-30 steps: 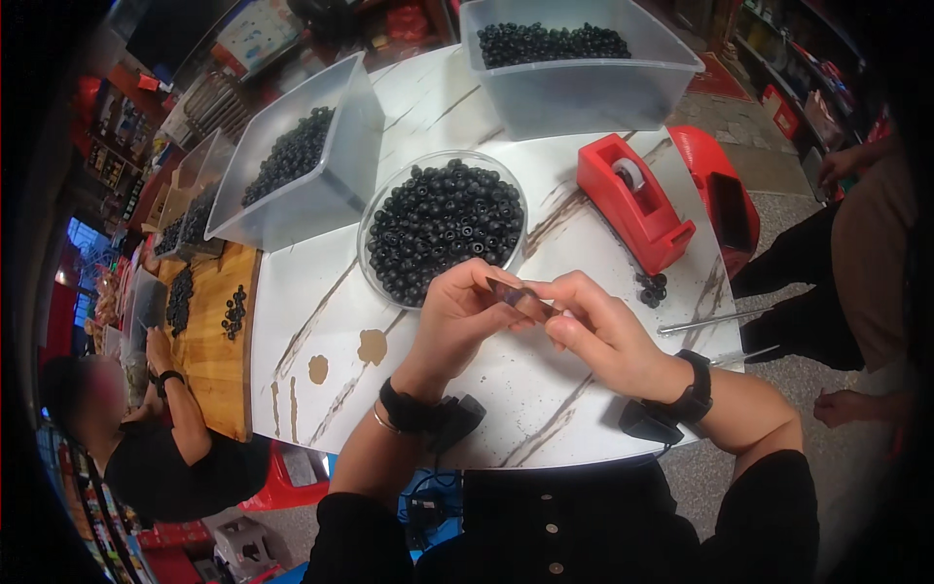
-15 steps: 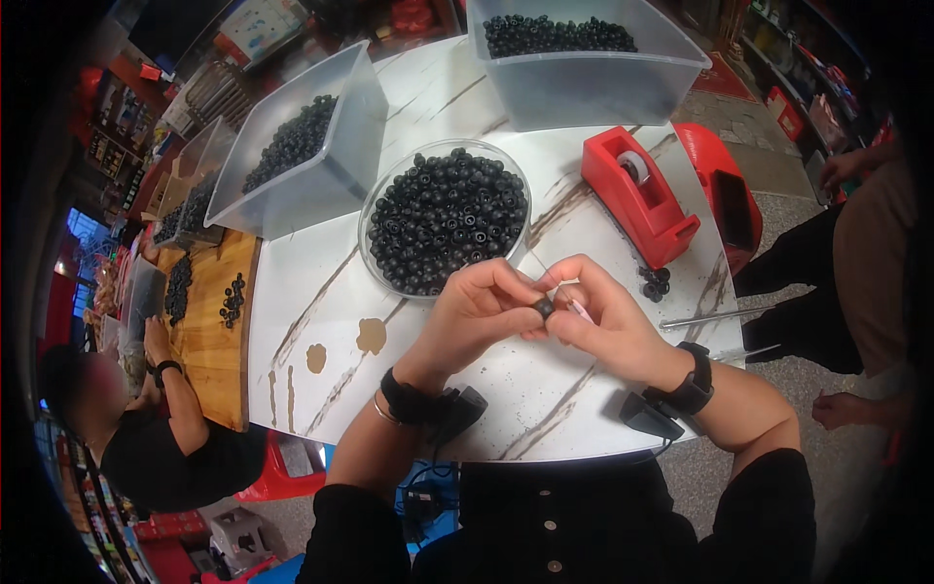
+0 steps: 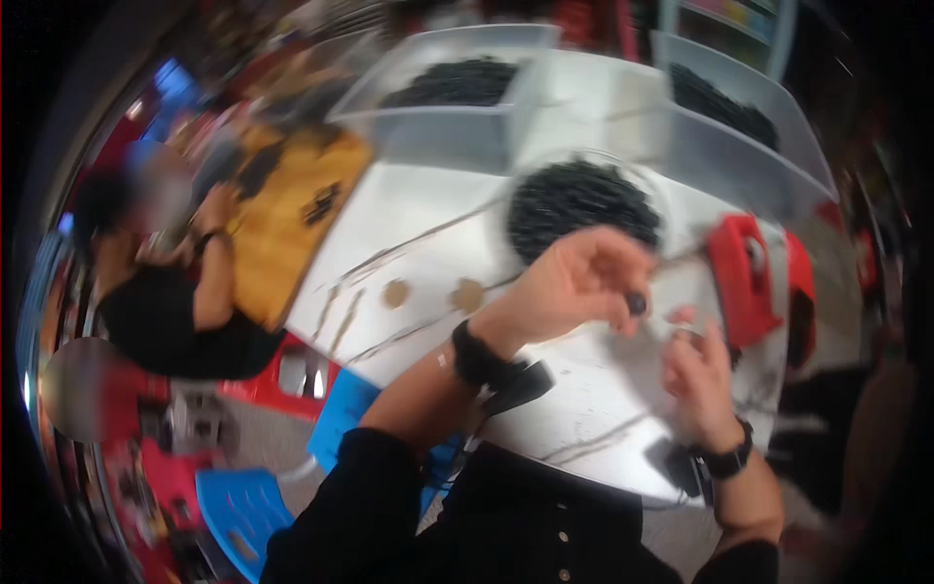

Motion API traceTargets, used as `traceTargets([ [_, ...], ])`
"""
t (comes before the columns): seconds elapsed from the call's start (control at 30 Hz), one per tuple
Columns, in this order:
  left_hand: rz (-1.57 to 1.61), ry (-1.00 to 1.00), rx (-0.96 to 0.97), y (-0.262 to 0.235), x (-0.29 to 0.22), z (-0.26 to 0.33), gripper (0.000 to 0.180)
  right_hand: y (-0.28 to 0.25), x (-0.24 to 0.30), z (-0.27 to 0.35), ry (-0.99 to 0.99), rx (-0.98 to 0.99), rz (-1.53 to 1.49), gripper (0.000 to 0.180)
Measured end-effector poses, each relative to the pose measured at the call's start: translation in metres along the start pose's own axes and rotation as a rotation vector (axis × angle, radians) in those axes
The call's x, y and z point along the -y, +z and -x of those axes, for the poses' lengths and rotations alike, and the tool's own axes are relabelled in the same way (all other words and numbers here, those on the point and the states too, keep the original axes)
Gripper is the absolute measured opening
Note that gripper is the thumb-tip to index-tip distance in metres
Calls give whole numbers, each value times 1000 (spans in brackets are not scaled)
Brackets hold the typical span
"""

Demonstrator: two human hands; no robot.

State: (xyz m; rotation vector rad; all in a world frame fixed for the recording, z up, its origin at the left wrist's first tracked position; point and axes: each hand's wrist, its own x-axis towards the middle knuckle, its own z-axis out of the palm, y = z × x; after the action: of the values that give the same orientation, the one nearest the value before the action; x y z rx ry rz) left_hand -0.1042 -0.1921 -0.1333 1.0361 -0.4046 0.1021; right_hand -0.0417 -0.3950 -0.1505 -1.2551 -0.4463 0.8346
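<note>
Between the thumb and fingers of my left hand [image 3: 584,282] is a small round black bead [image 3: 636,304]. That hand hovers in front of a round clear bowl [image 3: 664,206] heaped with black beads [image 3: 579,209], covering part of its near rim. My right hand [image 3: 700,375] is apart from it, to the right and nearer me, over the white table [image 3: 584,389]. Its fingers are curled around something small and pale, too blurred to make out. Dark bands circle both wrists, each with a black box-shaped device.
Clear plastic bins [image 3: 443,127] of black beads stand at the back. A red tape dispenser [image 3: 741,282] sits right of my hands. At a wooden table [image 3: 282,229] on the left, another person [image 3: 175,302] works. A blue stool [image 3: 243,516] is lower left.
My hands have come apart; the left keeps the bead while the right has moved right and nearer me. The head view has swung left, blurring the picture.
</note>
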Motion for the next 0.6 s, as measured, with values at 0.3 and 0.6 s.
traceTargets([
  [0.3, 584, 776, 130, -4, -78, 21, 20, 4, -5, -3, -65, 12, 40, 23],
  [0.6, -118, -57, -43, 10, -6, -3, 21, 0, -1, -8, -13, 52, -16, 21],
])
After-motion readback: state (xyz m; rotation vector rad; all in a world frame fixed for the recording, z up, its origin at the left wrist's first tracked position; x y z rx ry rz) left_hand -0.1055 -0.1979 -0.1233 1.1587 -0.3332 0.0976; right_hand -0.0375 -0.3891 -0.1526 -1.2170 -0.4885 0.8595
